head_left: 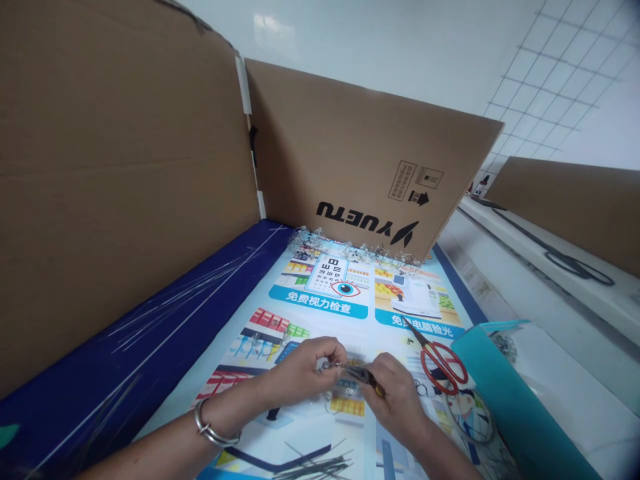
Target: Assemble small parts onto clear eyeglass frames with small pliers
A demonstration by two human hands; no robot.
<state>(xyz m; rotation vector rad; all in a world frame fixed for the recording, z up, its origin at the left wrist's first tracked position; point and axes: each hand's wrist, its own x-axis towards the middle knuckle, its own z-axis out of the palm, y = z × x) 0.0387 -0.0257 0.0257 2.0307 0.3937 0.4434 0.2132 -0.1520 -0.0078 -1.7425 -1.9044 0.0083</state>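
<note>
Between thumb and fingers, my left hand (313,365) pinches a small, shiny wire piece (327,365) whose exact form is too small to make out. My right hand (393,393) is closed round the dark and yellow handles of a pair of pliers (361,375). The plier jaws point left and meet the wire piece at my left fingertips. Just below the hands, small clear round bits lie on the printed sheet. Red-handled scissors (443,363) rest to the right of my right hand, blades pointing up and left.
Cut dark wires (320,467) lie near the front edge, and long thin strands (185,293) lie on the blue strip at left. A wire coil (470,417) sits by a teal folder (520,400). Clear wire pieces (357,252) line the foot of the cardboard panel (360,153).
</note>
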